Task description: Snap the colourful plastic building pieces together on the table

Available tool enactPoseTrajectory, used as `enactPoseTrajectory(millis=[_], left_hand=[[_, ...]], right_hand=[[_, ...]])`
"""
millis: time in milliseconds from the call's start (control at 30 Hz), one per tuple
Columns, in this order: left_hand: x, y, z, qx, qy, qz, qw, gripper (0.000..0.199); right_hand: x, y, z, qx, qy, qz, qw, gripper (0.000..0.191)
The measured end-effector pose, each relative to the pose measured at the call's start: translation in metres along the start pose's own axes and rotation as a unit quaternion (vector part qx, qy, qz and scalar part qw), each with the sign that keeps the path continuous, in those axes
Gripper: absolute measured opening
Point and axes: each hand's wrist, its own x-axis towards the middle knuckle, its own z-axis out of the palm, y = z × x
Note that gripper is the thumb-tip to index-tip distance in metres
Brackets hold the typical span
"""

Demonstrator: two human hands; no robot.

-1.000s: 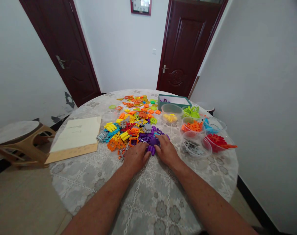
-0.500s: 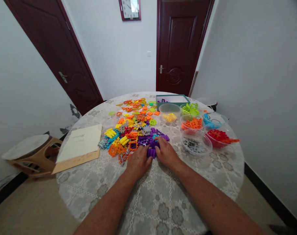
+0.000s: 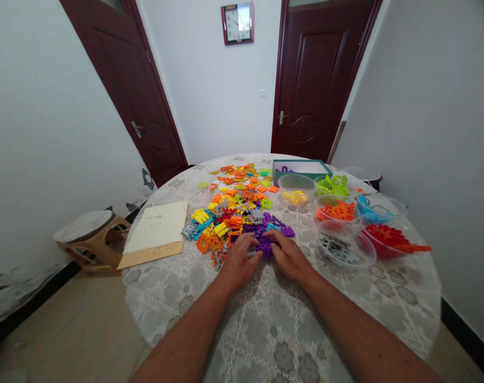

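Note:
A purple plastic building piece point(image 3: 265, 248) sits low over the near edge of a mixed pile, between my two hands. My left hand point(image 3: 241, 259) is curled against its left side, thumb and fingers bent around it. From the other side my right hand point(image 3: 289, 256) grips it with bent fingers and thumb. More purple pieces point(image 3: 286, 231) lie just beyond my fingertips. The pile point(image 3: 226, 223) of orange, yellow, blue, grey and red interlocking pieces spreads to the left and back. My fingers partly cover the held piece.
Clear tubs stand at the right, with grey point(image 3: 340, 249), red point(image 3: 385, 236), orange point(image 3: 336, 210), blue point(image 3: 375, 208), green point(image 3: 333, 186) and yellow pieces point(image 3: 295, 197). Behind them is a green-edged box point(image 3: 301, 173). A paper sheet point(image 3: 156, 226) lies on a board at the left.
The view has swung a little left and up, so everything sits farther right. My hands stay at the purple piece, which appears turned flatter, and my right fingers have shifted on it.

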Motion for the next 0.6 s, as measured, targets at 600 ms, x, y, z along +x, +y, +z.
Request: enactPoseTrajectory(millis=[600], left_hand=[[0.013,0.001,-0.007,-0.203,0.000,-0.161,0.966,0.019]], right_hand=[[0.017,0.027,-0.015,-0.349,0.042,0.191,0.916,0.050]])
